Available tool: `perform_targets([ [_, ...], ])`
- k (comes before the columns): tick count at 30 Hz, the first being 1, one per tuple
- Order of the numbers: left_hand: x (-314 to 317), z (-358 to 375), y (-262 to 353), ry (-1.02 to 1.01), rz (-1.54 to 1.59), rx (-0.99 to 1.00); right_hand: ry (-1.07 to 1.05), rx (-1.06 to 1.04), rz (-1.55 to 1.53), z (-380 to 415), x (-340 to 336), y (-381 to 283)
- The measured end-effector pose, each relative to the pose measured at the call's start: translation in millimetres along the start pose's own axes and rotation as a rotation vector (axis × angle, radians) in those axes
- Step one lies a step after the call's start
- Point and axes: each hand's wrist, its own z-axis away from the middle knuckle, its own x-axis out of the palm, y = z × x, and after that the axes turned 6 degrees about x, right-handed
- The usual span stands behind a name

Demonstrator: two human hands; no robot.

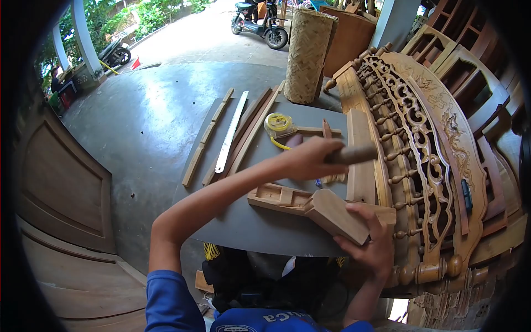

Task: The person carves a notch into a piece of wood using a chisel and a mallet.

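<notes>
My left hand [316,158] reaches across the table and is closed round a thick brown wooden cylinder [357,154], slightly blurred, that points right. Below it, my right hand [371,238] grips the right end of a pale wooden block [338,214] with a pointed far end. The block overlaps a wooden piece with recesses cut in it [279,197], lying near the table's front edge. A small blue-tipped tool [318,182] lies partly hidden under my left hand. Behind that hand sits a clear and yellow tape measure [279,124] with its yellow tape pulled out.
On the grey table [260,232] lie a saw blade [232,133] and several wood strips [207,138]. A woven mat roll [310,55] stands at the far edge. Carved wooden panels [426,138] lean along the right. Door panels [66,182] stand left; a scooter [259,25] is outside.
</notes>
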Motion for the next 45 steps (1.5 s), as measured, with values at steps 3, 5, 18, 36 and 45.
perform_targets([
  [3, -28.4, 4.2, 27.4, 0.227, 0.397, -0.022, 0.001, 0.008, 0.000, 0.3, -0.5, 0.9],
  [5, -44.0, 9.3, 42.6, 0.401, 0.651, -0.027, -0.002, 0.021, 0.002, 0.6, -0.3, 0.4],
  [18, -31.8, 28.1, 49.3, 0.554, 0.661, 0.030, -0.003, 0.027, -0.026, 1.1, 1.0, 2.7],
  [36, -27.6, 32.5, 49.6, 0.550, 0.621, 0.007, -0.004, 0.036, -0.028, 1.7, 0.8, 0.9],
  [45, -20.2, 40.5, 47.3, 0.493, 0.531, 0.165, 0.068, 0.043, -0.018, 3.7, -1.8, 0.8],
])
